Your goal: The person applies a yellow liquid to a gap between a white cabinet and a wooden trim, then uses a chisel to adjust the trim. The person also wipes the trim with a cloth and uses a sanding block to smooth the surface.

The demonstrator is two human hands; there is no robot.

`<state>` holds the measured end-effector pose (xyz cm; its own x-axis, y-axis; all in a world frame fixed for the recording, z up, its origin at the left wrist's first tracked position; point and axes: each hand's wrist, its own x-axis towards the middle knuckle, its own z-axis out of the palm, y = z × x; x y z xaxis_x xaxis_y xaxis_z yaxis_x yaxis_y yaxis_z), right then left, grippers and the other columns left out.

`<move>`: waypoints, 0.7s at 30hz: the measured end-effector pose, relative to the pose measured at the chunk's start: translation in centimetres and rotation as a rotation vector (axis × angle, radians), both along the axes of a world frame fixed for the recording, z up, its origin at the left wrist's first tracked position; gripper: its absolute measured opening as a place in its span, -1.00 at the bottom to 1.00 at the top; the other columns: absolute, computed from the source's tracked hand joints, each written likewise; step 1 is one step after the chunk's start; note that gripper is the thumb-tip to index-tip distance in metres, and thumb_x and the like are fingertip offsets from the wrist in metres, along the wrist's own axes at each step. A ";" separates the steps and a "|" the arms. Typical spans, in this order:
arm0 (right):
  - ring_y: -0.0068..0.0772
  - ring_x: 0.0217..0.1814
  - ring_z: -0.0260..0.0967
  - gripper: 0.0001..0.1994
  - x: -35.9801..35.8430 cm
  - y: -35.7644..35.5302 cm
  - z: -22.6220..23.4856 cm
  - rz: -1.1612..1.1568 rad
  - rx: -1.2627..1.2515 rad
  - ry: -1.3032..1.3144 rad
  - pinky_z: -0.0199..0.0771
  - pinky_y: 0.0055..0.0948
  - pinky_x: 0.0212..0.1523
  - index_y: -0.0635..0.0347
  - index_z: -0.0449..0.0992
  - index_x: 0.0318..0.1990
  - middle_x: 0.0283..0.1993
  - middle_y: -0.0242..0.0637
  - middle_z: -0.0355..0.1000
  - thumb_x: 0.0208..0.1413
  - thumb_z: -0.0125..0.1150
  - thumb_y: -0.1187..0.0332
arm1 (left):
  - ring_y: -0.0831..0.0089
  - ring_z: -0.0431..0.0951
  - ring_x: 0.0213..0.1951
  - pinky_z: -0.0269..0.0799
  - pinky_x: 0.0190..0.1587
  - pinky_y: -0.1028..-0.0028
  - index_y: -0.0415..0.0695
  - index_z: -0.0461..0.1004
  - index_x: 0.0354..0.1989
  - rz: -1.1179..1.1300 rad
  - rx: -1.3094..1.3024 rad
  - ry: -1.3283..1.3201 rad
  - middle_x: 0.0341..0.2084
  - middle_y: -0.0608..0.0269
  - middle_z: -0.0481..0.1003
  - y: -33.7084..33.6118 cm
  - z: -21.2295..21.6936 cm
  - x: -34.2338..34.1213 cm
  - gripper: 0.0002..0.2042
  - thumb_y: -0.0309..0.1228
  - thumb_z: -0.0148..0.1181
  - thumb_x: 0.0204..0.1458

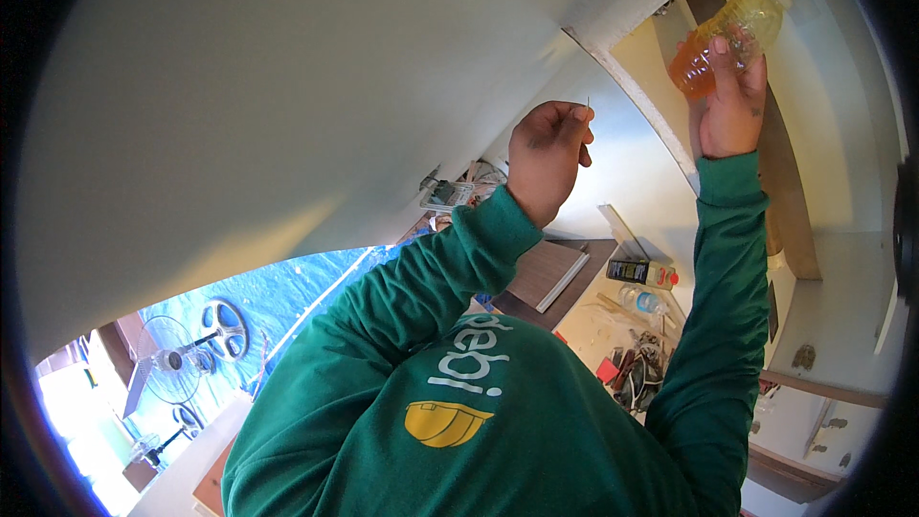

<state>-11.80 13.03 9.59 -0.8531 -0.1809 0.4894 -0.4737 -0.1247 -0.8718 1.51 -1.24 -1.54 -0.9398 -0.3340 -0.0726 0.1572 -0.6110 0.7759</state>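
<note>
My right hand (735, 105) is wrapped around a clear plastic bottle (756, 21) and holds it up at the upper right. The bottle is tilted, with its pale cap toward the upper right and orange liquid at its lower end. My left hand (548, 158) is closed at the upper middle, apart from the bottle. Between its thumb and fingertips a thin, needle-like piece (589, 103) sticks up. Its kind is too small to make out. Both arms are raised in green sleeves.
A large pale panel (287, 86) fills the upper left. Pale shelving (842, 268) with a brown edge stands at the right. Below are a dark container with a red cap (639, 273), a water bottle (643, 301) and jumbled tools (637, 373). A fan (172, 360) stands over blue sheeting (287, 292).
</note>
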 end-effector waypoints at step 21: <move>-0.46 0.01 0.41 -0.57 0.3 -0.5 -0.2 -0.146 -0.073 0.028 0.46 -0.43 0.03 0.19 0.38 0.20 0.05 -0.28 0.45 0.21 0.32 0.35 | 0.65 0.34 -0.52 0.33 -0.45 0.52 -0.27 0.51 -0.33 0.141 -0.731 0.234 -0.61 0.33 0.45 0.2 -2.9 -0.1 -0.80 -0.37 0.22 0.23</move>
<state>-11.50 12.52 9.36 -0.8537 -0.0195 0.5204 -0.5151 -0.1154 -0.8493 1.42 -1.09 -4.44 -0.8488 -0.3380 0.4065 0.4045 0.0801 0.9110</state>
